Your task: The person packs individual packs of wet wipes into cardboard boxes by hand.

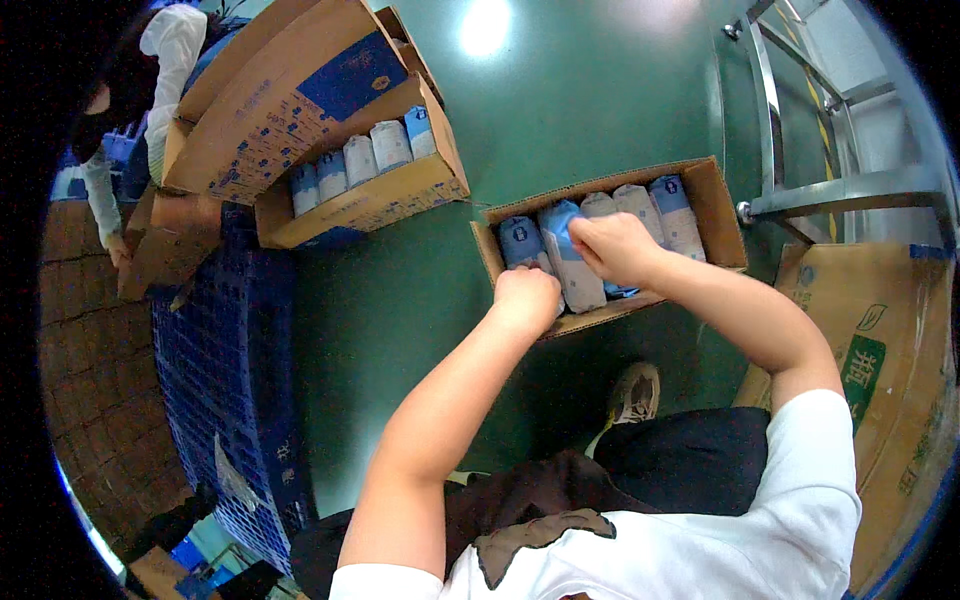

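Observation:
An open cardboard box [721,215] sits on the floor in front of me, with several grey-and-blue wrapped packages standing in a row inside. My right hand [617,250] is closed with its fingertips at the upper part of the second package from the left [575,270], which leans a little and has a blue top. At the lower end of the leftmost package [521,240], my left hand [529,297] is closed, knuckles up, by the box's near wall. Its fingertips are hidden, so what it grips cannot be made out.
Another open carton [370,205] of similar packages stands at the upper left, next to a larger box [290,95]. A blue plastic pallet [215,370] lies at left, near another person's hand [118,250]. A metal frame [850,195] and flattened cardboard [870,400] are at right.

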### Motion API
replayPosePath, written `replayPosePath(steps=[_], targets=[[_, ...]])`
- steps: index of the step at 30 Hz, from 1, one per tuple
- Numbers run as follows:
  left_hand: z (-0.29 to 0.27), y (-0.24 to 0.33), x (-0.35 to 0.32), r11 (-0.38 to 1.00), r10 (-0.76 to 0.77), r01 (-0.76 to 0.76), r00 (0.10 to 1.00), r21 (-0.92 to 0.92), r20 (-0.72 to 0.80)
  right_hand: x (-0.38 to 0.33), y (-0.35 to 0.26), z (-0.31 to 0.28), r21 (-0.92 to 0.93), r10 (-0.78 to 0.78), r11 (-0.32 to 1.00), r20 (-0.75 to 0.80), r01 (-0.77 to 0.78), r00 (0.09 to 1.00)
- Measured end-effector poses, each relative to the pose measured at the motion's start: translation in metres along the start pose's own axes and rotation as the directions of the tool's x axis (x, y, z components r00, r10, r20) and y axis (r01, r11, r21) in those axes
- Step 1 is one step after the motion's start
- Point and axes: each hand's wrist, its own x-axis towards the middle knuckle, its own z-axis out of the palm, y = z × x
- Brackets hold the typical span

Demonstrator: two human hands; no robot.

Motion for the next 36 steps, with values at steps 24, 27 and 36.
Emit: replayPosePath(steps=[24, 27, 36], targets=[[-0.038, -0.010, -0.057, 0.119, -0.759, -0.687, 0.403, -0.717, -0.512, 0.046, -0.100, -0.039, 0.955, 0.364, 0.285, -0.190, 0.086, 0.912], [-0.041, -0.009, -0.058, 0.118, -0.756, -0.717, 0.384, -0.687, -0.530, 0.045, -0.101, -0.040, 0.975, 0.372, 0.211, -0.146, 0.069, 0.917], [-0.050, -0.011, -0.032, 0.067, -0.664, -0.613, 0.562, -0.787, -0.494, 0.031, -0.070, -0.068, 0.984, 0.298, 0.025, 0.161, -0.176, 0.941]])
